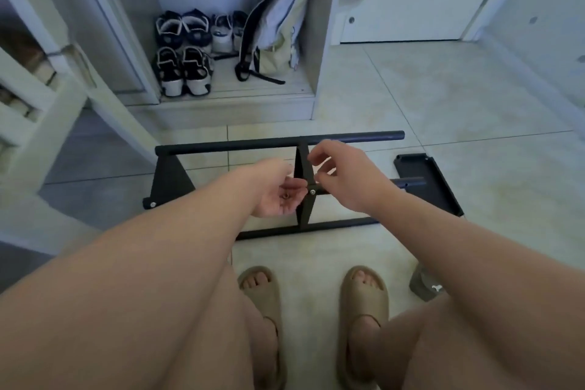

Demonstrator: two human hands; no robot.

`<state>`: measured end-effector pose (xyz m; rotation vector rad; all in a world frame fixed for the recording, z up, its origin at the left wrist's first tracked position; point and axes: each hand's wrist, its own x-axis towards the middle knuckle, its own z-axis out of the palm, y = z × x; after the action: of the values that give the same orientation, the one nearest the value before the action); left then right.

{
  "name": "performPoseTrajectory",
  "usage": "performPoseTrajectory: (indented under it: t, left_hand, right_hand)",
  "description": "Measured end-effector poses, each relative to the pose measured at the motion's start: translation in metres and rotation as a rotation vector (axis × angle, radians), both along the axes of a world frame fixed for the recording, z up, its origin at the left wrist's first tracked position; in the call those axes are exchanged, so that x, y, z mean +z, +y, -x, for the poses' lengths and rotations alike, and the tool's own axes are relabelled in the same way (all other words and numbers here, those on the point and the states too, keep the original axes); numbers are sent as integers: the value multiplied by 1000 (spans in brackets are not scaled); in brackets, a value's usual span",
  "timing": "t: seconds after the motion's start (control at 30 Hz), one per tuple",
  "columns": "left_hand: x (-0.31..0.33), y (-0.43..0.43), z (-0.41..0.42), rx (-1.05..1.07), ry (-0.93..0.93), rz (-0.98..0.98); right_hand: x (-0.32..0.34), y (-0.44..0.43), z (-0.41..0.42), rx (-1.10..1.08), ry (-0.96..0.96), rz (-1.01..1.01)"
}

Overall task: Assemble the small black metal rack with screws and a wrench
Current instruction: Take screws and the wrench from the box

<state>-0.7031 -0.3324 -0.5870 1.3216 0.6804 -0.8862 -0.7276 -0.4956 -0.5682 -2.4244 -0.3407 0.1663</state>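
Note:
The black metal rack [285, 142] lies on the tile floor in front of me, with long tubes joined by a left bracket [171, 177] and a middle bracket [304, 203]. A silver screw [312, 191] sits in the middle bracket and another silver screw [153, 204] in the left one. My left hand [278, 196] is palm up beside the middle bracket, with a small screw or nut [285, 196] lying in the cupped palm. My right hand [342, 177] hovers over the middle bracket with its fingers curled. Whether they pinch anything is hidden.
A loose black rack panel [427, 177] lies on the floor to the right. A grey object [425, 285] sits by my right knee. My feet in tan slippers [262, 298] are below the rack. Behind the rack, a cabinet holds shoes [183, 70] and a bag [278, 25].

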Motion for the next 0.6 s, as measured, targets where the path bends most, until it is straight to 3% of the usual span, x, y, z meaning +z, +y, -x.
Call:
performPoseTrajectory:
  t: [0.13, 0.37, 0.47, 0.6]
  left_hand:
    - [-29, 21, -21, -141, -80, -259]
    - [-73, 6, -70, -558, -411, -645]
    - [-92, -7, -87, -677, -534, -717]
    - [-108, -22, -98, -647, -601, -663]
  right_hand:
    - [-35, -3, -26, -10, 138, 133]
    - [-90, -18, -68, 33, 365, 515]
    - [-106, -21, -77, 56, 448, 518]
    - [-116, -25, -85, 63, 435, 431]
